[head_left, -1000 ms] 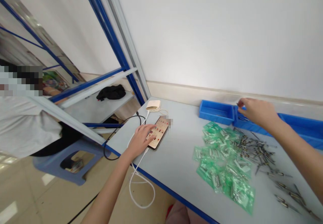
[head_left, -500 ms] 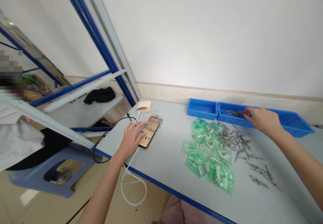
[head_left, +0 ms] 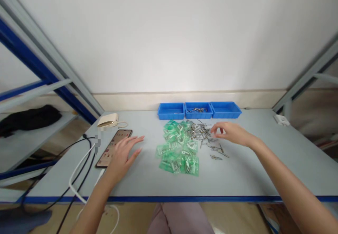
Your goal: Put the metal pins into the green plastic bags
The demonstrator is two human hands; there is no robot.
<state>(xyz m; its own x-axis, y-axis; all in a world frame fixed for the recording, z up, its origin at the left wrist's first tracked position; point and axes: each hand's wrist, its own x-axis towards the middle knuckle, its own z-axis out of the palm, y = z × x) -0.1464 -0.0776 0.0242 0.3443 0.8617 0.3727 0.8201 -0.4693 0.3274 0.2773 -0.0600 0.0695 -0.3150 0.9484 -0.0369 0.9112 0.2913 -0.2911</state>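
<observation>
Head view: both my hands are over the table [head_left: 250,170], which I now face squarely.
Right hand: my right hand [head_left: 232,133] hovers with the fingers loosely curled and the thumb close to the forefinger. I cannot tell whether a pin is pinched between them.
Left hand: my left hand [head_left: 124,155] is spread flat, fingers pointing to 1 o'clock.
Pins: the loose metal pins [head_left: 200,133] lie just at 9 o'clock of my right fingertips, a few strays at 6 o'clock.
Phone: the phone [head_left: 113,146] lies at 10 o'clock of my left palm. Whether the thumb side brushes its edge I cannot tell.
Change: a second ago my right hand was up at the blue trays and my left fingers were on the phone screen. Now the right has come back over the pile and the left has slid off the glass.
Meaning: I judge the screen work finished and the pins the thing in hand.
Pins' axis: no common heading; many lie roughly 10 to 4 o'clock, others across.
Phone's axis: long axis 7 to 1 o'clock, with the white cable [head_left: 70,182] at the near end.
Around: green bags [head_left: 179,153] touch the pins at 9 o'clock, and the middle tray [head_left: 198,116], holding more pins, sits at 12. The power bank [head_left: 107,120] lies beyond the phone.
</observation>
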